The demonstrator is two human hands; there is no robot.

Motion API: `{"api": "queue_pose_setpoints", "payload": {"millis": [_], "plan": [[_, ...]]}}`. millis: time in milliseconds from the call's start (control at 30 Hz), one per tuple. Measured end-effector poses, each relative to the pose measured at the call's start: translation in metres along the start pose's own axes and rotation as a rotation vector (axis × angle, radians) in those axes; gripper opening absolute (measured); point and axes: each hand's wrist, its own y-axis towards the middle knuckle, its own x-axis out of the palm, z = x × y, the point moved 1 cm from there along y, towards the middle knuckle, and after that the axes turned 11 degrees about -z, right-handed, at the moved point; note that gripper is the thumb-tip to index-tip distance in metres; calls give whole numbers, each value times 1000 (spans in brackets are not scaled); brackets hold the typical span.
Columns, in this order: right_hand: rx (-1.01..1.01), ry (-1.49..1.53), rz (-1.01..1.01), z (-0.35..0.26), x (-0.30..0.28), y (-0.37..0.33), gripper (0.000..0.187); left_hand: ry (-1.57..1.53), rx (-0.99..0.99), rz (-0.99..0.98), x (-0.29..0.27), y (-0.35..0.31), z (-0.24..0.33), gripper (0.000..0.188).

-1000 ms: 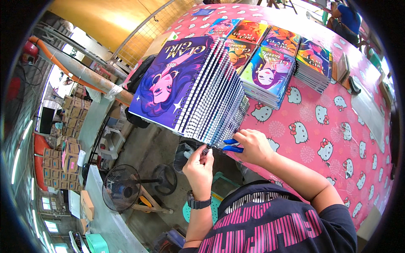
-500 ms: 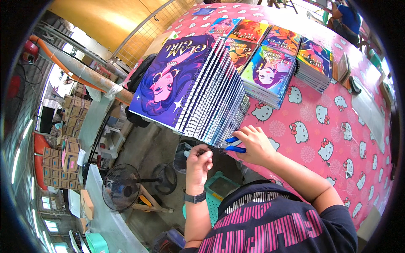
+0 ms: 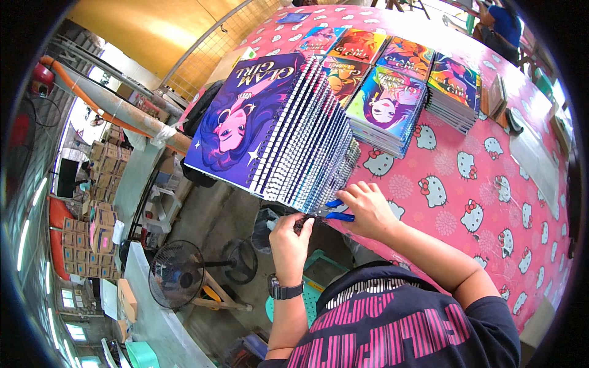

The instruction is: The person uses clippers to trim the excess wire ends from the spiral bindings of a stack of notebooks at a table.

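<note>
Just below the frame's middle, the left grip (image 3: 288, 240) pinches a dark wiry bit (image 3: 300, 226), probably light and springy, the right grip (image 3: 370, 211) clasps stiff-looking pliers (image 3: 339, 216) by their blue handles, and, upper centre, stacked spiral notebooks (image 3: 245, 122) look heavy, best lifted by their covers.

Blue-handled pliers (image 3: 339, 216) — beside stacked notebooks (image 3: 276, 130)
</note>
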Motion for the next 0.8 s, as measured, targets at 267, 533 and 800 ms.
{"api": "queue_pose_setpoints", "payload": {"millis": [267,533,800], "plan": [[78,137,-133,7,3,0,39,-68,-38,16,0,-1,-7,19],[-33,80,-13,8,19,5,39,-86,-49,-10,7,1,-19,18],[-48,-7,83,9,11,1,40,-467,-278,-119,17,3,-43,19]]}}
